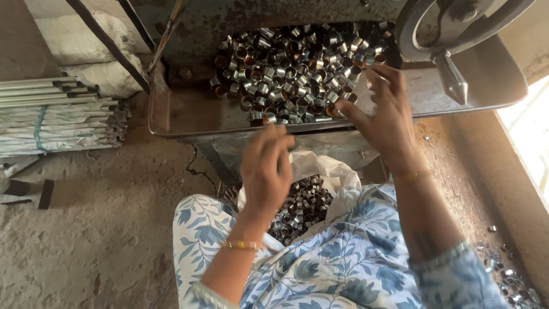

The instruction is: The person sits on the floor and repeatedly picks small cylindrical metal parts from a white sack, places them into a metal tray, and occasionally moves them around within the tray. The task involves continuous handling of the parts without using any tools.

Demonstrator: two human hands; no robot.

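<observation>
Dim, soft daylight; bright glare at the right edge; both hands motion-blurred; metal rings (291,71) glint.

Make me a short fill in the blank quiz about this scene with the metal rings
1. The heap of metal rings lies on a metal ____.
2. The right hand reaches the heap's ____ edge.
3. The left hand hovers above a white ____ of rings on the lap.
4. Each wrist wears a gold ____.

Missing words: tray; right; bag; bangle
</observation>
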